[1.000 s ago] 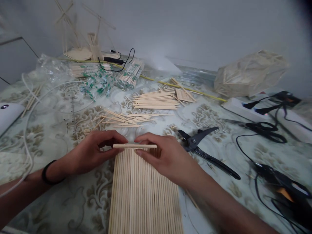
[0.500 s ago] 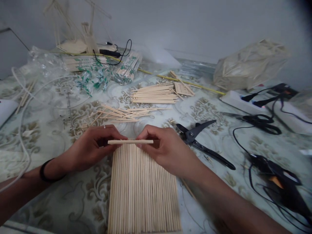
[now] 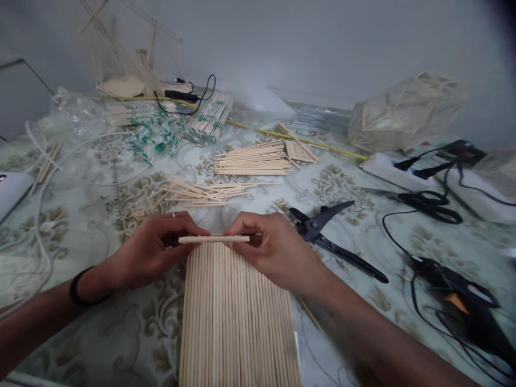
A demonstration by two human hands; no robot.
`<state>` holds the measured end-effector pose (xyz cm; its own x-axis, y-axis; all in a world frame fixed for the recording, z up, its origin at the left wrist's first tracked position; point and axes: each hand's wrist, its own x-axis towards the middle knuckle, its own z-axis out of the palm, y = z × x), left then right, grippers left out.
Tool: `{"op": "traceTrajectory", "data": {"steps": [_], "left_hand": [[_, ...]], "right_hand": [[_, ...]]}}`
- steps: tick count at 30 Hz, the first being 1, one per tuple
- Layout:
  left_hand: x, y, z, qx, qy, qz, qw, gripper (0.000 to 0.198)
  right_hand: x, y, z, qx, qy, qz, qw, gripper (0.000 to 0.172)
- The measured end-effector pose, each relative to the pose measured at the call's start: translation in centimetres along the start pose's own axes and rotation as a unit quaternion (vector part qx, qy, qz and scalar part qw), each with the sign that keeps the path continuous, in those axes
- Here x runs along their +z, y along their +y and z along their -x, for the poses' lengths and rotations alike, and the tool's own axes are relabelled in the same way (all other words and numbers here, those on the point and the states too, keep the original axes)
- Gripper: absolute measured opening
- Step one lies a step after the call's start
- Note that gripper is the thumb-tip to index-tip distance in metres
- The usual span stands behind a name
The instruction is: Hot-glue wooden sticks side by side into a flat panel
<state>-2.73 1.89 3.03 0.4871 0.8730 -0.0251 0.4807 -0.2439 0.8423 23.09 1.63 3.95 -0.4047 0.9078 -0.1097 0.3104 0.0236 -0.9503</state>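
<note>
Both hands pinch a small flat piece of pale wooden sticks [image 3: 214,239], seen edge-on, so its depth is hidden. My left hand [image 3: 155,244], with a ring and a black wristband, has thumb and fingers closed on its left part. At the right part, my right hand [image 3: 266,244] grips it the same way. Just below lies a large panel of wooden sticks [image 3: 239,317] set side by side, running toward me. The held piece covers the panel's far edge, and I cannot tell whether they touch.
Beyond the hands lie loose sticks [image 3: 205,192] and a stick pile [image 3: 253,158]. To the right are black cutting pliers [image 3: 318,228], scissors [image 3: 429,204], a glue gun [image 3: 459,295] with its cord, and a power strip [image 3: 397,171]. Wrapped chopsticks [image 3: 212,118] lie at the back.
The view has shifted slightly, so the table things sit a little lower. Both hands keep hold of the stick piece, whose visible edge has tilted a little.
</note>
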Motion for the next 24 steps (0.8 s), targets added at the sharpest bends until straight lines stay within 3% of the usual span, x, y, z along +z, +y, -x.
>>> {"op": "traceTrajectory", "data": {"steps": [16,21,24], "left_hand": [[0.2,0.1,0.0,-0.051,-0.002,0.046,0.998,0.026],[0.2,-0.8,-0.1,-0.045,0.005,0.053,0.998,0.026],[0.1,-0.8,-0.3,-0.056,-0.003,0.056,0.997,0.027]], "right_hand": [[-1.1,0.0,-0.5,0.039,-0.048,-0.001,0.998,0.012],[-2.1,0.3,-0.5,0.042,-0.075,0.011,0.996,0.030],[-2.3,0.2,-0.4,0.029,-0.085,0.047,0.995,0.023]]}}
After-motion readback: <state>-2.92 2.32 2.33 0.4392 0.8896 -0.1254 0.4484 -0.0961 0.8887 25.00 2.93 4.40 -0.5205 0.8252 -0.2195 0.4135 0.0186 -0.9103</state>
